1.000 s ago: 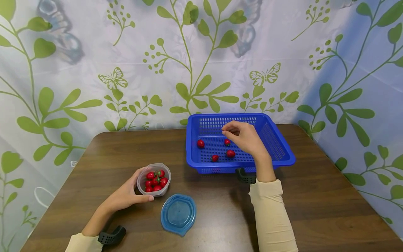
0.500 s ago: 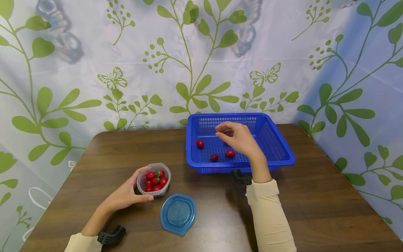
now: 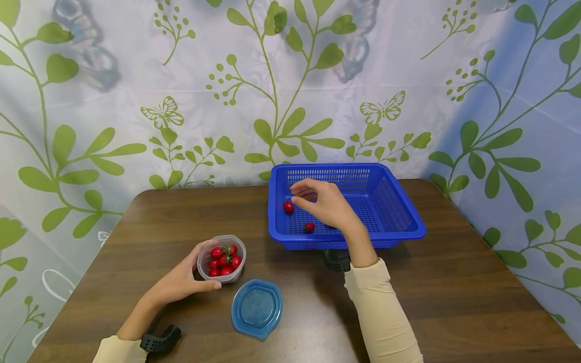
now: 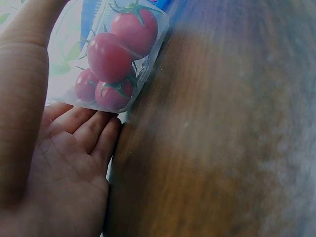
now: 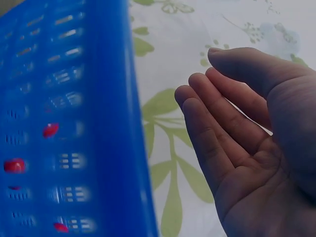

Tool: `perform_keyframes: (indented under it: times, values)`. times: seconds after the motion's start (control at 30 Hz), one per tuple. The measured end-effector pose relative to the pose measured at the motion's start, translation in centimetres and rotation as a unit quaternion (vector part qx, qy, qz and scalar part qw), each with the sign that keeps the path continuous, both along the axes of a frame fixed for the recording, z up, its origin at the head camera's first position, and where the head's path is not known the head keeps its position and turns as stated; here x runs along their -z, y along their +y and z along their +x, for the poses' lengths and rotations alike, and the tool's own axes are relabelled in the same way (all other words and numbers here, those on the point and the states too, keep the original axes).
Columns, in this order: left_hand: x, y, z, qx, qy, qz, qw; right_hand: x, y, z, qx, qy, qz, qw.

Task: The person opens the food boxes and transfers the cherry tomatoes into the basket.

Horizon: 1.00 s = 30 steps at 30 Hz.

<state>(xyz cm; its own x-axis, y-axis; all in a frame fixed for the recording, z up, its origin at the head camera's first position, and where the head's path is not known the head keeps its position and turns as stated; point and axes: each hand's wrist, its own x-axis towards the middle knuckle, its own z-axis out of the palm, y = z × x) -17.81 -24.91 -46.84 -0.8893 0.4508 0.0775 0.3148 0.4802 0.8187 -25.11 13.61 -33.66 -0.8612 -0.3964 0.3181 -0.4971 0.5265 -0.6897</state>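
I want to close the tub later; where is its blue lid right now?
In the head view the blue lid lies flat on the table, near the front edge, just right of the clear tub of tomatoes that the left hand holds.

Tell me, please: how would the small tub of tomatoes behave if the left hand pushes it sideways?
The tub looks like thin clear plastic, so it probably flexes under the left hand. It stands open, its lid lying beside it, so tomatoes piled near the rim might roll out if it tips. It likely slides easily on the smooth table.
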Motion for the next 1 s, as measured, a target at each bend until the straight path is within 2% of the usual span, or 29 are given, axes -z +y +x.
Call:
perform_keyframes:
  times: [0.63, 1.0]
  values:
    - [-0.1, 0.1, 0.1, 0.0, -0.002, 0.001, 1.0, 0.7, -4.5, 1.1, -0.062, 0.007, 0.016, 0.998]
    - [-0.1, 0.1, 0.1, -0.004, -0.002, -0.002, 1.0, 1.4, -7.0, 1.9, -0.092, 0.019, 0.062, 0.994]
